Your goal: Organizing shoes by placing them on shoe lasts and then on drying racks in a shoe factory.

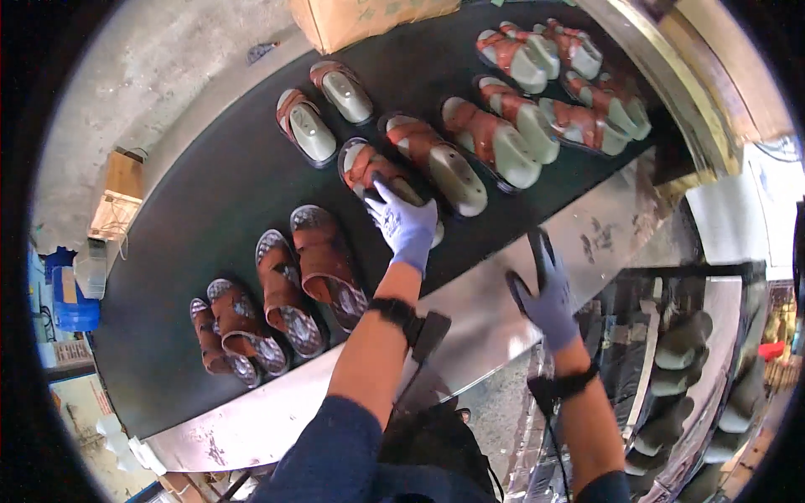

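My left hand (407, 220), in a pale lavender glove with dark fingertips, is closed over a reddish-brown strapped sandal (362, 163) with a grey shoe last inside it. The hand covers much of the last. Beside it on the right lies another sandal on a last (432, 159). My right hand (549, 298), gloved alike, is over the metal edge of the conveyor with thumb and fingers apart, holding nothing. Two more lasted sandals (312, 134) lie beyond my left hand. Nearer on the left are several darker brown sandals (323, 256) without lasts.
The black conveyor belt (180, 251) runs diagonally, edged by a metal rail (277, 402). Several lasted sandals (516, 54) stand at its far right. A cardboard box (369, 21) sits behind. At the lower right a rack (713, 310) holds grey lasts (683, 339).
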Motion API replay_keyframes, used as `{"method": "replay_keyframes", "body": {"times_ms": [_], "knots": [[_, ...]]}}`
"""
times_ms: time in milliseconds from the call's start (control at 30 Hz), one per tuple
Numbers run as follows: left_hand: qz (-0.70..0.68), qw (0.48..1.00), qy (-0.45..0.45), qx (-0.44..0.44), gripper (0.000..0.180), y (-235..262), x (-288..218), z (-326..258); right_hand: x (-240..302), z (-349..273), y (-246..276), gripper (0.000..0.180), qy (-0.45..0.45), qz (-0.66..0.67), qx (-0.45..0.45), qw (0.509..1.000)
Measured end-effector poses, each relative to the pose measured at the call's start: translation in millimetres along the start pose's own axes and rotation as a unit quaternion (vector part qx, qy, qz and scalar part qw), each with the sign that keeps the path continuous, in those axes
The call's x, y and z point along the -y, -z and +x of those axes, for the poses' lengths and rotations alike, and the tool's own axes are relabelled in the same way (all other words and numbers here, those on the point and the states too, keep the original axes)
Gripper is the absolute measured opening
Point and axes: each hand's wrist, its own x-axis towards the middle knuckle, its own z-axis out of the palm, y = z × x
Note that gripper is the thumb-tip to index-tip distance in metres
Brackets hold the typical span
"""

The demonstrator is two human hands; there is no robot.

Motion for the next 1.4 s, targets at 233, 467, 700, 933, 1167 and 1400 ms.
{"method": "replay_keyframes", "body": {"times_ms": [233, 467, 700, 933, 1167, 1400], "knots": [[0.008, 0.987, -0.133, 0.084, 0.092, 44, 61, 57, -23, 196, -116, 0.083, -0.025, -0.012, 0.145, 0.989], [0.004, 0.990, 0.034, 0.138, 0.096, 72, 105, -48, 6, 37, -157, 0.088, -0.054, -0.049, 0.074, 0.995], [-0.457, 0.796, 0.173, 0.356, 0.082, 93, 218, -228, 14, -157, -49, 0.078, -0.360, 0.509, 0.177, 0.762], [-0.258, 0.751, 0.045, 0.606, 0.075, 96, 265, -369, 30, -401, 73, 0.061, -0.430, 0.625, -0.041, 0.650], [-0.197, 0.461, -0.320, 0.804, 0.089, 82, 226, -595, 142, -728, 165, 0.058, -0.492, 0.509, -0.446, 0.548], [-0.089, 0.382, -0.143, 0.909, 0.061, 28, 139, -821, 108, -848, 232, 0.023, -0.469, 0.153, -0.580, 0.648]]}}
